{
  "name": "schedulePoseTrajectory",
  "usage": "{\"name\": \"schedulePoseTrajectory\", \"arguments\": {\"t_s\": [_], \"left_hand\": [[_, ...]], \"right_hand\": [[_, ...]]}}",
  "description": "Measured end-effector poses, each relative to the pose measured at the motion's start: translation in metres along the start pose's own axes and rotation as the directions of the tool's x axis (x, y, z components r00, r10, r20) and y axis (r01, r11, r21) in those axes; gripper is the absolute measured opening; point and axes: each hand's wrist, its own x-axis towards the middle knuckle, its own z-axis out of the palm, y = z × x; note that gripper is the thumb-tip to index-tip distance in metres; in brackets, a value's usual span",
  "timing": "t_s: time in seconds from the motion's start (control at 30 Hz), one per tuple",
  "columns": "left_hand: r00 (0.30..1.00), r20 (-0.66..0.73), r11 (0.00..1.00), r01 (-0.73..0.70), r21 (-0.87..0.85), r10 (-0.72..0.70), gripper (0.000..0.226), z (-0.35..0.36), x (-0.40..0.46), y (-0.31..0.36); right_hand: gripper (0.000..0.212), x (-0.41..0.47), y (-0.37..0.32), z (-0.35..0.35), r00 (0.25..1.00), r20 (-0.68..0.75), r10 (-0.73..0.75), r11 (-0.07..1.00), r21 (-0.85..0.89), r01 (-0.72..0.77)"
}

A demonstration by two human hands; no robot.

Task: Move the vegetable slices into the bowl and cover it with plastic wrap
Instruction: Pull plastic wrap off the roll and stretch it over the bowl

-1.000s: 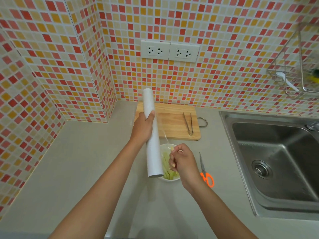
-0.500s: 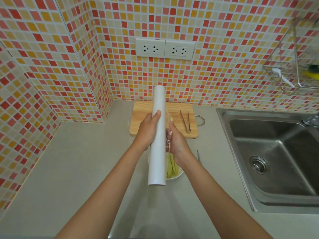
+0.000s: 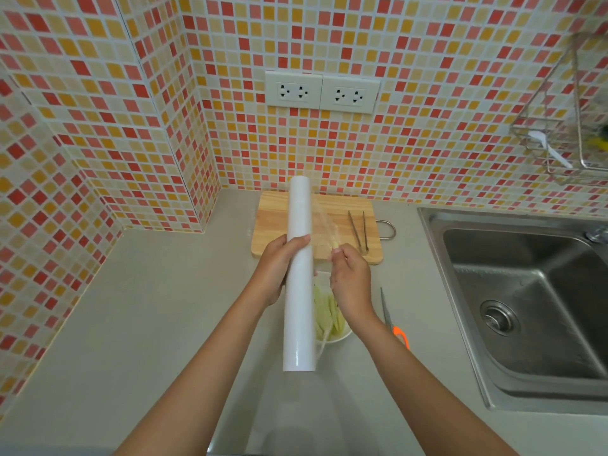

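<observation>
My left hand grips a long white roll of plastic wrap, held lengthwise above the counter. Just right of the roll, my right hand pinches the loose edge of the clear film, which stretches a short way off the roll. Below both hands sits a white bowl with pale green vegetable slices in it. The roll and my right hand hide much of the bowl.
A wooden cutting board lies at the back with metal tongs on it. Orange-handled scissors lie right of the bowl. A steel sink fills the right side. Tiled walls close the back and left.
My right hand rose from the bowl to the roll and took the film's edge. It has since drawn the film a little to the right. The roll turned straighter.
</observation>
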Motion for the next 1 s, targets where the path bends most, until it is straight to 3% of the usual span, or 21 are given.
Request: {"name": "schedulePoseTrajectory", "arguments": {"t_s": [0.17, 0.3, 0.47, 0.6, 0.77, 1.0], "left_hand": [[0.994, -0.030, 0.993, 0.102, -0.066, -0.104, 0.032, 0.005, -0.001, -0.009], [0.998, -0.045, 0.995, 0.055, 0.082, -0.052, 0.046, 0.010, 0.001, -0.014], [0.999, -0.051, 0.996, 0.022, 0.089, -0.018, 0.039, 0.007, 0.005, -0.016], [0.995, -0.082, 0.997, 0.064, 0.040, -0.060, 0.045, 0.002, 0.006, -0.018], [0.997, -0.034, 0.998, 0.064, 0.001, -0.064, 0.027, -0.005, 0.007, -0.023], [0.998, -0.031, 0.999, 0.046, -0.006, -0.047, 0.032, -0.014, 0.008, -0.033]], "right_hand": [[0.031, -0.005, 0.008, -0.008, 0.999, -0.007, 0.033, 0.999, 0.025, -0.033], [0.029, -0.003, 0.005, -0.012, 1.000, -0.013, 0.021, 1.000, 0.004, -0.021], [0.028, -0.001, 0.006, -0.017, 0.999, -0.040, 0.023, 1.000, 0.017, -0.022], [0.029, 0.004, 0.009, -0.021, 0.996, -0.069, 0.057, 0.998, 0.032, -0.055], [0.029, 0.004, 0.018, -0.026, 0.993, -0.088, 0.073, 0.997, 0.020, -0.071], [0.028, 0.005, 0.026, -0.033, 0.992, -0.122, 0.041, 0.997, -0.053, -0.048]]}}
